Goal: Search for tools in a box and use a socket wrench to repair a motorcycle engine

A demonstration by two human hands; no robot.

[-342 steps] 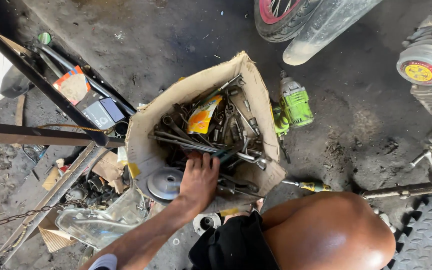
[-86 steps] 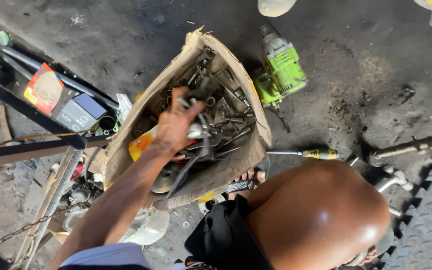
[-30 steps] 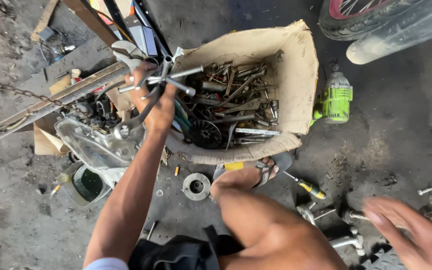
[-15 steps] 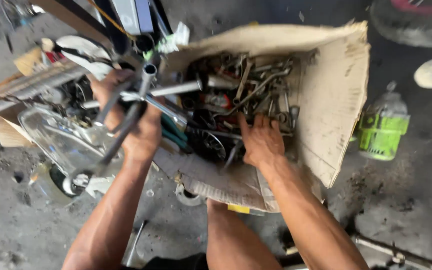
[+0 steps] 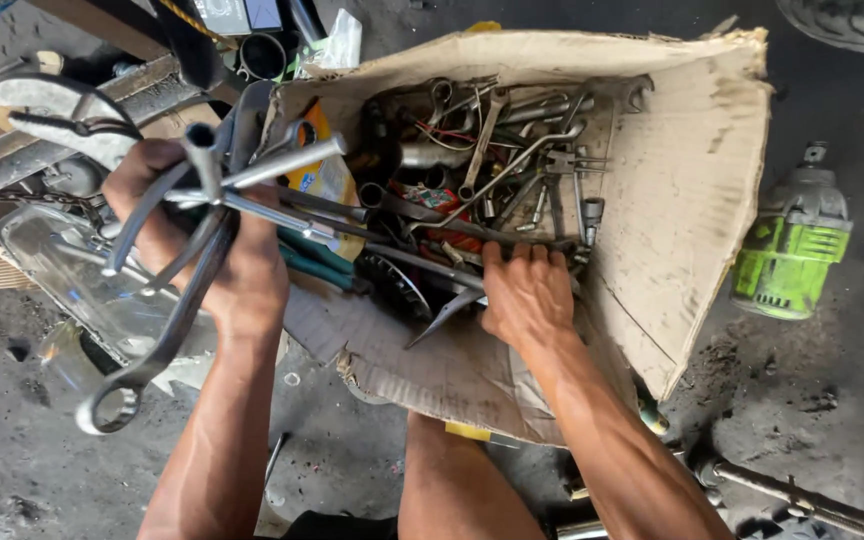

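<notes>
Several long wrenches point(image 5: 177, 300) sit bunched in the left hand point(image 5: 217, 250), fist closed around them, held just left of the cardboard box point(image 5: 692, 200). Right hand point(image 5: 527, 295) lies inside the box, fingers curled down among loose metal tools point(image 5: 492, 170); whether it grips one is unclear. Green power tool point(image 5: 792, 250) lies right of box.

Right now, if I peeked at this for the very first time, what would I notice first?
Probably the torn brown cardboard box in the middle, heaped with grey metal wrenches and tools. The left hand grips a fistful of long steel spanners beside the box, while the right hand digs into the pile. A bright green power tool lies on the dirty floor at right.
</notes>
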